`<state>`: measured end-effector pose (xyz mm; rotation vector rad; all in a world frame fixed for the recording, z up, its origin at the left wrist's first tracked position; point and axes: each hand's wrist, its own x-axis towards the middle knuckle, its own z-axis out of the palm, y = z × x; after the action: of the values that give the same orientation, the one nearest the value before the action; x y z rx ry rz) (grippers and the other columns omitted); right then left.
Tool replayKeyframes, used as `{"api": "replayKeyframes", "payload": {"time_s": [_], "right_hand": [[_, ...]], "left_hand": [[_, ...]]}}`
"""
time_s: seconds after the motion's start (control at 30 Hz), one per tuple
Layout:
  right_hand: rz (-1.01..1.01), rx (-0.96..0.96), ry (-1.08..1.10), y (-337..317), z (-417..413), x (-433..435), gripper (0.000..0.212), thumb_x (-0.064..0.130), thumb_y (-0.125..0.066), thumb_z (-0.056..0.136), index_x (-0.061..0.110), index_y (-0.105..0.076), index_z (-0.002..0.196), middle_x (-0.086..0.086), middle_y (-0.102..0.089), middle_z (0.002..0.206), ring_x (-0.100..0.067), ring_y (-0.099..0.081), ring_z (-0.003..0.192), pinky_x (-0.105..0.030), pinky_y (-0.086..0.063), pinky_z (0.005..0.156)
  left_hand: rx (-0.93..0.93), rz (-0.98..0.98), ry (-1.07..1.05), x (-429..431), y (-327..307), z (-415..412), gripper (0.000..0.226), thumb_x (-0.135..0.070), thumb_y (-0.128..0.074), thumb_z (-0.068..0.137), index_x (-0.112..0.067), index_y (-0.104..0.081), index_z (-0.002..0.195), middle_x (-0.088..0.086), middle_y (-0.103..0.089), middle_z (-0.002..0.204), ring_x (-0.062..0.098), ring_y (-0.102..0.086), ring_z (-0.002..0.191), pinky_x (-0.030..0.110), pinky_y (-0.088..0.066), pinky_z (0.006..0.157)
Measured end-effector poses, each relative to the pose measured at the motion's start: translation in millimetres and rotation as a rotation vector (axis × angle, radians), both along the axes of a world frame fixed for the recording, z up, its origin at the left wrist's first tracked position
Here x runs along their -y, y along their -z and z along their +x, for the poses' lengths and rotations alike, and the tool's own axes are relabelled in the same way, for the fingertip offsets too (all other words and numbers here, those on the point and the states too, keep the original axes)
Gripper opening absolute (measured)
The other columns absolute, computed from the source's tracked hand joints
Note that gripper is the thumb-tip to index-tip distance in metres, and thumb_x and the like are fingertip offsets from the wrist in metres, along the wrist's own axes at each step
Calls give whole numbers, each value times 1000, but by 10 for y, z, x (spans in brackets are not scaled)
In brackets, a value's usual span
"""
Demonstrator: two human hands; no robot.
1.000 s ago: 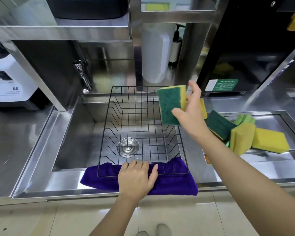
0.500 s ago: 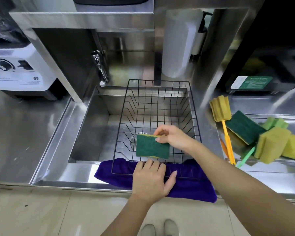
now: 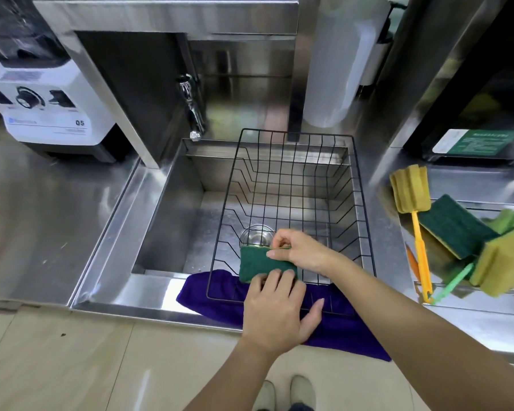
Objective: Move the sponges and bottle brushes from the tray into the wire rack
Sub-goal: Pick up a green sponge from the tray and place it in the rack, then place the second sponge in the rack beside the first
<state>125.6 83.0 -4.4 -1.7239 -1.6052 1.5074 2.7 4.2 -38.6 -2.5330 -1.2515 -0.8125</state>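
Note:
A black wire rack (image 3: 294, 161) sits over the sink, its front edge on a purple cloth (image 3: 217, 295). My right hand (image 3: 303, 252) pinches a green-faced sponge (image 3: 260, 264) low inside the rack's front end. My left hand (image 3: 275, 311) lies flat on the rack's front rim and the cloth, fingertips touching the sponge. On the right, the metal tray (image 3: 469, 295) holds a green-topped sponge (image 3: 453, 225), yellow sponges (image 3: 505, 262), an orange-handled bottle brush (image 3: 413, 200) with a yellow foam head, and a green-handled brush (image 3: 454, 281), partly buried.
A steel sink (image 3: 172, 232) with a drain lies under the rack, a tap (image 3: 192, 109) at its back left. A white blender base (image 3: 48, 111) stands on the left counter. A white bottle (image 3: 336, 69) stands behind the rack. The counter's front edge runs below my hands.
My right hand carried the sponge from above the rack's right side down into its front end. The left hand stayed on the front rim. The camera drew closer and turned left.

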Motion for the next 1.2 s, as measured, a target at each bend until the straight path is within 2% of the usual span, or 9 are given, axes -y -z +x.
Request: {"api": "replayKeyframes", "payload": {"time_s": [0.17, 0.27, 0.4, 0.67, 0.77, 0.87, 0.97, 1.07, 1.2], "right_hand": [[22, 104, -49, -15, 50, -30, 15, 22, -66, 85, 18, -57, 75, -5, -60, 91, -24, -57, 92, -38, -47, 87], [72, 152, -57, -40, 54, 21, 12, 25, -63, 87, 13, -62, 86, -6, -61, 95, -19, -54, 90, -32, -44, 78], [210, 312, -41, -103, 123, 92, 24, 27, -58, 90, 8, -62, 104, -8, -61, 106, -20, -55, 97, -33, -44, 84], [398, 239, 403, -495, 698, 174, 15, 14, -52, 93, 10, -63, 102, 0, -61, 90, -12, -53, 81, -22, -43, 71], [481, 357, 601, -508, 1047, 193, 20, 8, -51, 91, 6, -61, 108, -10, -64, 105, -21, -57, 94, -33, -48, 85], [531, 645, 715, -499, 1434, 266, 29, 7, -53, 87, 4, -55, 116, -18, -57, 120, -35, -51, 115, -43, -43, 95], [417, 937, 672, -419, 1741, 374, 56, 6, -58, 81, 3, -39, 134, -19, -46, 135, -38, -43, 124, -45, -35, 99], [237, 1028, 622, -297, 1943, 503, 79, 10, -64, 77, 5, -23, 144, -21, -34, 145, -38, -31, 135, -47, -32, 107], [32, 1208, 463, -163, 2021, 603, 83, 25, -59, 82, 7, -10, 147, -22, -37, 143, -36, -31, 134, -46, -29, 110]], "left_hand": [[-29, -43, -14, -1, 14, 3, 43, -49, -46, 90, -14, -68, 79, 2, -68, 84, 23, -64, 76, 35, -47, 67], [-43, -34, -14, -11, 0, -1, 44, -49, -46, 90, -14, -68, 76, 1, -67, 78, 22, -63, 73, 34, -45, 62], [-59, -16, -9, -16, -22, -6, 44, -48, -45, 90, -14, -69, 74, 1, -68, 79, 22, -62, 72, 34, -44, 61], [-37, 4, 35, -34, 8, -26, 43, -45, -46, 90, -12, -71, 78, 2, -70, 88, 23, -64, 76, 35, -47, 62], [-34, 19, 46, -31, 12, -30, 42, -44, -46, 90, -12, -71, 79, 2, -70, 88, 23, -65, 76, 35, -47, 62], [-36, 29, 48, -33, 29, -25, 41, -43, -46, 90, -12, -70, 77, 2, -70, 86, 24, -63, 72, 36, -46, 60], [-45, 50, 47, -45, 49, -25, 42, -42, -46, 92, -12, -68, 73, 1, -68, 81, 24, -61, 68, 35, -44, 58], [-43, 66, 55, -42, 55, -30, 44, -42, -44, 93, -11, -67, 71, 2, -66, 78, 24, -59, 64, 35, -42, 56], [-43, 66, 46, -39, 53, -33, 51, -42, -37, 98, -11, -64, 68, 2, -60, 69, 25, -55, 59, 35, -39, 54]]}}
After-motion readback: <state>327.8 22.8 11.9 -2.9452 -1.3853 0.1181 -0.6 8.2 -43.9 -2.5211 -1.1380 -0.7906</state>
